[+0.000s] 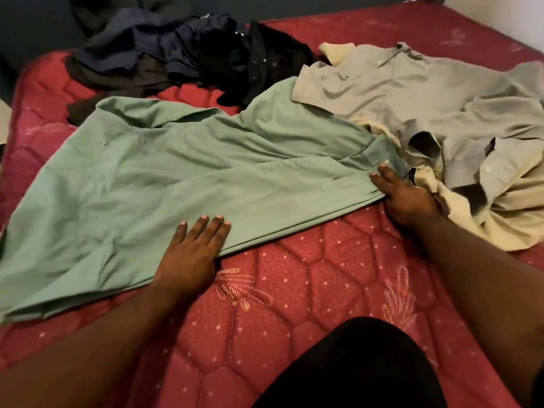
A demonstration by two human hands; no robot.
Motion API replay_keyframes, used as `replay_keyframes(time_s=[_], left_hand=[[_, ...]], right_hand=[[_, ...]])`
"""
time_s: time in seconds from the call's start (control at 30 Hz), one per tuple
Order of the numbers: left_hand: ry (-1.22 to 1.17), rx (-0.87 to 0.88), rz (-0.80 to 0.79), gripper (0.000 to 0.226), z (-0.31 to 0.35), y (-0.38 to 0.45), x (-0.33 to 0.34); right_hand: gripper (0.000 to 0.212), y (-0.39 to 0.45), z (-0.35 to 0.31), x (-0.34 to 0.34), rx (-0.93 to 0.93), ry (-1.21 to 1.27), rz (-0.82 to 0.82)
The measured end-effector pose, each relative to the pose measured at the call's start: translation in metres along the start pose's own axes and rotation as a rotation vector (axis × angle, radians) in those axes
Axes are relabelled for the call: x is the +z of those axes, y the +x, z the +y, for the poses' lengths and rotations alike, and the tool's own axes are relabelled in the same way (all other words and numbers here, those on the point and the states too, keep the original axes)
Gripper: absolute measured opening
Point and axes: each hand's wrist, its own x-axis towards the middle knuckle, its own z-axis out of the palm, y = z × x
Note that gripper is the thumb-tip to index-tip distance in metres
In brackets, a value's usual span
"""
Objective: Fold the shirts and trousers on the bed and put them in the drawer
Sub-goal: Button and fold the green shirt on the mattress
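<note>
A green shirt (182,178) lies spread across the red mattress (309,290), its collar end to the right. My left hand (191,251) presses flat on the shirt's near edge, fingers straight. My right hand (400,195) rests at the shirt's collar end, fingers extended along the fabric edge; the thumb is hidden. A grey button shirt (412,92) lies crumpled at the right, over a cream garment (506,225). The drawer is out of view.
A heap of dark navy and black clothes (182,51) sits at the far side of the bed. A dark wall runs behind it. My dark-clothed knee (353,369) is at the bed's near edge.
</note>
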Motion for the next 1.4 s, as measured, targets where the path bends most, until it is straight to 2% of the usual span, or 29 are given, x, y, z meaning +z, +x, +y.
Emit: replay_keyframes(time_s=[0.07, 0.27, 0.4, 0.5, 0.57, 0.67, 0.83, 0.93, 1.03, 1.17, 1.3, 1.4], left_hand=[[-0.041, -0.044, 0.021, 0.069, -0.005, -0.004, 0.001], [-0.185, -0.144, 0.096, 0.063, -0.036, -0.053, 0.009], [-0.155, -0.150, 0.041, 0.056, -0.079, -0.091, 0.011], [-0.281, -0.201, 0.003, 0.050, -0.098, -0.105, 0.000], [-0.392, -0.265, -0.016, 0.050, -0.101, -0.115, -0.012], [-0.457, -0.283, -0.083, 0.059, -0.107, -0.152, -0.027], [-0.371, -0.257, -0.265, 0.064, -0.103, -0.213, -0.030], [-0.250, -0.238, -0.300, 0.062, -0.094, -0.244, -0.022], [-0.156, -0.270, -0.358, 0.064, -0.081, -0.258, -0.021], [-0.085, -0.281, -0.296, 0.053, -0.066, -0.248, -0.041], [-0.107, -0.266, -0.222, 0.052, -0.051, -0.220, -0.065], [-0.127, -0.228, -0.175, 0.052, -0.039, -0.187, -0.067]], right_hand=[[0.061, -0.002, -0.012, -0.007, 0.008, 0.030, -0.037], [0.050, -0.040, -0.070, -0.012, 0.015, 0.268, 0.051], [0.044, -0.062, -0.076, -0.032, 0.122, 0.409, 0.110], [0.036, -0.073, -0.076, -0.056, 0.129, 0.448, 0.171], [0.033, -0.080, -0.073, -0.066, 0.127, 0.436, 0.152], [0.040, -0.116, -0.076, -0.071, 0.127, 0.362, 0.017], [0.051, -0.177, -0.087, -0.059, 0.110, 0.237, -0.163], [0.042, -0.196, -0.082, -0.042, 0.076, 0.257, -0.287], [0.031, -0.205, -0.079, -0.045, 0.133, 0.261, -0.394], [0.030, -0.191, -0.086, -0.061, 0.094, 0.164, -0.425], [0.039, -0.169, -0.114, -0.073, 0.053, 0.028, -0.332], [0.035, -0.154, -0.146, -0.063, -0.047, -0.024, -0.295]])
